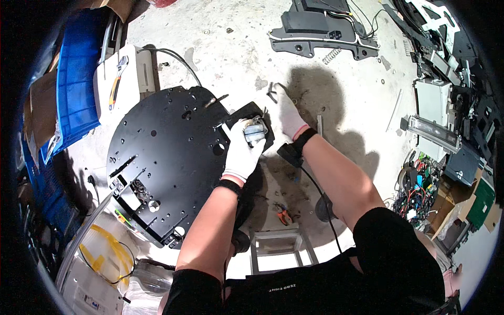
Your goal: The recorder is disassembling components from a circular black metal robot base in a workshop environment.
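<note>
My left hand (243, 152), in a white glove, is closed round a silvery, blue-tinged metal part (255, 131). That part lies against a black plate (247, 111) at the right edge of a large round black panel (168, 131) with holes in it. What kind of part it is I cannot make out. Just to the right and farther away is my right hand (287, 113), also gloved, apart from the plate. Its fingers pinch a small dark bent piece (271, 94), too small to name. Black bands circle both wrists.
Adjustable wrench (115, 86) on a white casing at the far left, beside a blue bin (79, 79). Pliers (284, 216) lie on the floor by a grey stool (278, 242). A dark bracket assembly (323, 34) lies far off. Wires (420, 189) and metal parts heap up at right.
</note>
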A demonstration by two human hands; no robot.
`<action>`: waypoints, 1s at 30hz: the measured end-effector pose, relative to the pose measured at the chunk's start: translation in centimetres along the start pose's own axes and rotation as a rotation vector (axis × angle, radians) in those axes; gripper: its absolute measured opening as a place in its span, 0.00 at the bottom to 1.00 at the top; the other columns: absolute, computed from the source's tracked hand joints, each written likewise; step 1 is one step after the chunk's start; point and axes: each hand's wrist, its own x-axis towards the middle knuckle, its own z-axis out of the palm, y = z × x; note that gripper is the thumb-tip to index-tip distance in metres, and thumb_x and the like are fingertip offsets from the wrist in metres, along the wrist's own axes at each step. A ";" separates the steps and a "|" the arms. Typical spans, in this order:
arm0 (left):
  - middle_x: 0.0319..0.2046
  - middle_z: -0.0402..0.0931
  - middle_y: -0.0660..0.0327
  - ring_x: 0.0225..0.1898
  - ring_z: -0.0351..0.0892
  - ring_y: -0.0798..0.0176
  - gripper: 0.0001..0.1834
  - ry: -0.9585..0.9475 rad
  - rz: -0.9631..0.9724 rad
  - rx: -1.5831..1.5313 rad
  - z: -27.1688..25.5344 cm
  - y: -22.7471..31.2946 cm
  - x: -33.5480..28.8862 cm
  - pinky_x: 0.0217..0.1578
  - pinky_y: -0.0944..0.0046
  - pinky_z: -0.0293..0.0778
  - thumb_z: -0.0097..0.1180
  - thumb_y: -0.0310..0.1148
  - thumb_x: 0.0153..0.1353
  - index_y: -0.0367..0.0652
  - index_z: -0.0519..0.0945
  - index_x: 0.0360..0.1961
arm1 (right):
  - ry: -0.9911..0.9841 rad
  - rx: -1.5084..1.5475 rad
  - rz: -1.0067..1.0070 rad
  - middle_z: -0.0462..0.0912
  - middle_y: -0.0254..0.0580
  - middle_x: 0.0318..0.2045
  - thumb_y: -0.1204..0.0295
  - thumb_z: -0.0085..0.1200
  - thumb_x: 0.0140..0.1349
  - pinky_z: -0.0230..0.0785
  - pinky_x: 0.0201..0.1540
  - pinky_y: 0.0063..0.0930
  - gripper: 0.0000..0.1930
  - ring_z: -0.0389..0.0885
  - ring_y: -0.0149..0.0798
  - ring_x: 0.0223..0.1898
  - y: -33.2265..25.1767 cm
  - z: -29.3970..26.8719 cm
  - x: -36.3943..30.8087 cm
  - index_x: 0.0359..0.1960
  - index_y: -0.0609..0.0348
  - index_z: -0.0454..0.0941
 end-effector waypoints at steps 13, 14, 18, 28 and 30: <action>0.55 0.72 0.51 0.55 0.76 0.57 0.36 0.000 -0.031 0.197 0.1 -5.4 -0.7 0.55 0.61 0.75 0.68 0.32 0.58 0.36 0.65 0.64 | -0.316 -0.404 -0.699 0.82 0.45 0.52 0.62 0.51 0.65 0.68 0.59 0.45 0.18 0.77 0.50 0.55 -5.5 5.2 -2.7 0.51 0.56 0.82; 0.55 0.72 0.51 0.55 0.76 0.57 0.36 -0.007 -0.031 0.184 0.6 -4.0 -0.5 0.55 0.61 0.75 0.68 0.32 0.58 0.36 0.65 0.64 | -0.316 -0.416 -0.688 0.82 0.45 0.52 0.62 0.51 0.65 0.68 0.59 0.45 0.18 0.77 0.50 0.55 -5.7 4.6 -2.6 0.51 0.56 0.82; 0.50 0.76 0.52 0.51 0.78 0.56 0.36 0.163 -0.108 -0.190 0.7 2.3 0.2 0.51 0.61 0.77 0.71 0.29 0.50 0.38 0.70 0.62 | -0.539 -0.553 -0.586 0.82 0.41 0.49 0.59 0.51 0.66 0.65 0.59 0.45 0.15 0.76 0.50 0.54 -6.0 1.6 -1.9 0.47 0.49 0.85; 0.45 0.79 0.49 0.47 0.80 0.45 0.28 0.209 0.162 0.332 -1.4 3.3 0.4 0.51 0.54 0.76 0.72 0.29 0.46 0.39 0.79 0.51 | -0.499 -0.507 -0.638 0.85 0.48 0.44 0.70 0.54 0.62 0.74 0.52 0.43 0.11 0.81 0.53 0.49 0.2 -1.4 0.7 0.41 0.61 0.84; 0.45 0.79 0.49 0.47 0.80 0.44 0.28 0.214 0.179 0.331 -1.5 3.4 0.5 0.51 0.53 0.76 0.72 0.29 0.46 0.39 0.79 0.51 | -0.439 -0.548 -0.668 0.85 0.49 0.46 0.69 0.53 0.63 0.75 0.52 0.42 0.11 0.81 0.54 0.50 1.2 -1.4 0.5 0.42 0.59 0.84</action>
